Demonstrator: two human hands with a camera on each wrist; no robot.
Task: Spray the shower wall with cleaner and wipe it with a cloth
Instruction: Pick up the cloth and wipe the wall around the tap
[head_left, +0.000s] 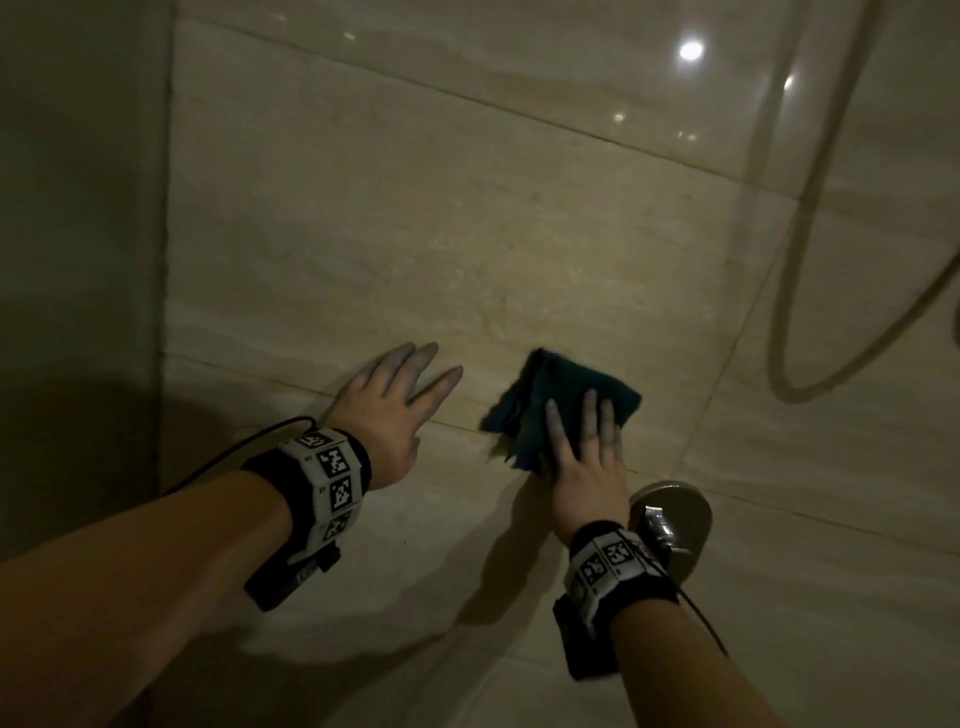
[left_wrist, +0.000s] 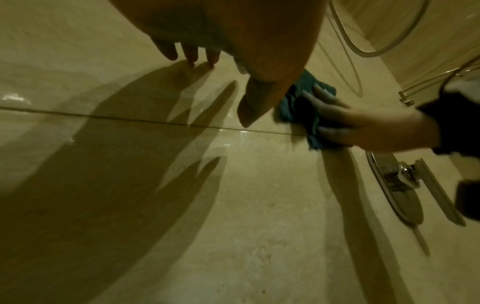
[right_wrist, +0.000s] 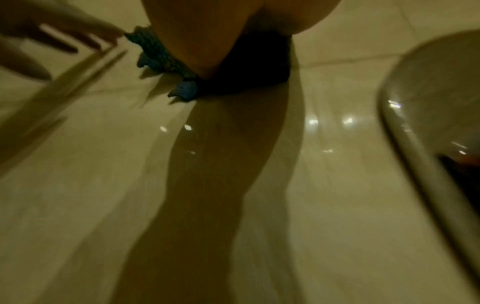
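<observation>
A dark teal cloth (head_left: 561, 400) lies folded against the glossy beige tiled shower wall (head_left: 441, 218). My right hand (head_left: 584, 447) presses it flat to the wall with straight fingers; the same cloth (left_wrist: 293, 107) shows under that hand in the left wrist view, and its edge (right_wrist: 161, 57) sticks out beside my palm in the right wrist view. My left hand (head_left: 395, 400) is spread, fingers straight, fingertips (left_wrist: 191, 58) touching the wall just left of the cloth. No spray bottle is in view.
A chrome shower valve plate with handle (head_left: 670, 525) sits on the wall just below my right wrist. A shower hose (head_left: 795, 291) loops down at the right. The wall corner (head_left: 166, 260) runs down the left. Wet streaks glint on the tiles.
</observation>
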